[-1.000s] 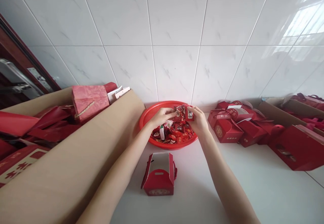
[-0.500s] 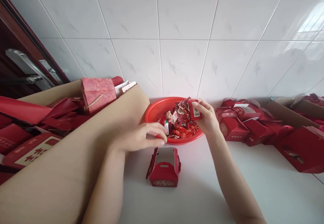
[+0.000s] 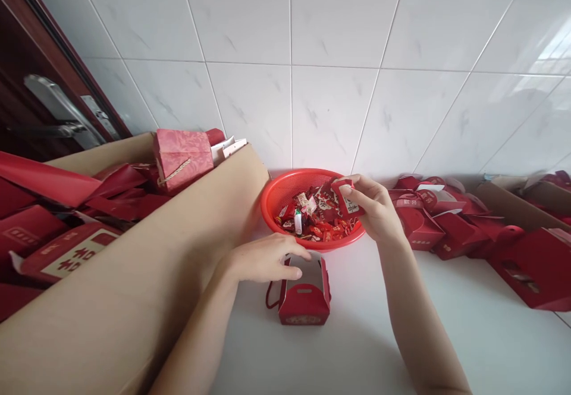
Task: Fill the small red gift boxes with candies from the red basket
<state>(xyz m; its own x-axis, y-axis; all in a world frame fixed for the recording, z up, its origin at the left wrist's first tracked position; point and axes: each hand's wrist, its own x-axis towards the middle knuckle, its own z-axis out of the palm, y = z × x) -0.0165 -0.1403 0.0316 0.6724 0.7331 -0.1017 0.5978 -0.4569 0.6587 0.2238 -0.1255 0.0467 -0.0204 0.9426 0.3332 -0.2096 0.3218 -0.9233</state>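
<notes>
A red plastic basket (image 3: 272, 204) holds a mix of wrapped candies (image 3: 307, 204). Over its right side, my right hand (image 3: 377, 204) pinches a small red packet (image 3: 347, 198) with a pale printed label. In front of the basket stands a small red gift box (image 3: 304, 307), its top open, its white inside showing and a cord handle at its left. My left hand (image 3: 272, 258) reaches across the box's far left edge with thumb and fingers apart and nothing between them. Whether it touches the box I cannot tell.
On the left, a large cardboard box (image 3: 196, 228) is full of red gift boxes and bags, including a pink bag (image 3: 184, 160). More red gift boxes (image 3: 417, 228) are piled on the right before another carton (image 3: 513, 201). A tiled wall (image 3: 330, 109) closes the back.
My left hand has moved from the basket's rim down to the open gift box. My right hand keeps the red packet above the basket. The view has shifted slightly.
</notes>
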